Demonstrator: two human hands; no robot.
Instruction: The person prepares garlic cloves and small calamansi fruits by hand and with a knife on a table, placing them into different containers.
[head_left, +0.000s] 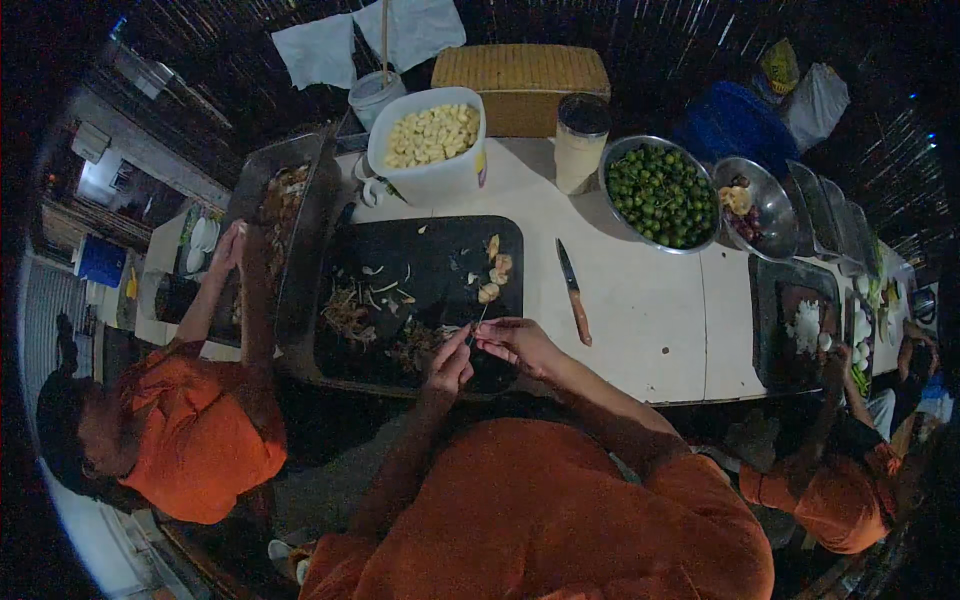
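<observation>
My left hand (448, 366) and my right hand (517, 345) meet above the near edge of a dark tray (442, 255). Their fingertips pinch a small piece, mostly hidden by the fingers. A thin pale strip (484, 310) sticks up from between them; whether it is a stalk or a blade is unclear. Beyond my fingers, garlic pieces (490, 292) lie in a short row along the tray's right side. Brown fibrous scraps (349, 315) and pale slivers (384, 287) are scattered at its left. A knife with a wooden handle (577, 311) rests on the white tabletop (637, 315), right of the tray.
Peeled cloves fill a white tub (427, 176). Right of it stand a lidded jar (576, 154), a bowl of small green fruits (660, 195) and a metal bowl (776, 206). A co-worker (202, 435) works over a deep tray (247, 180) at left; another (840, 487) works at right.
</observation>
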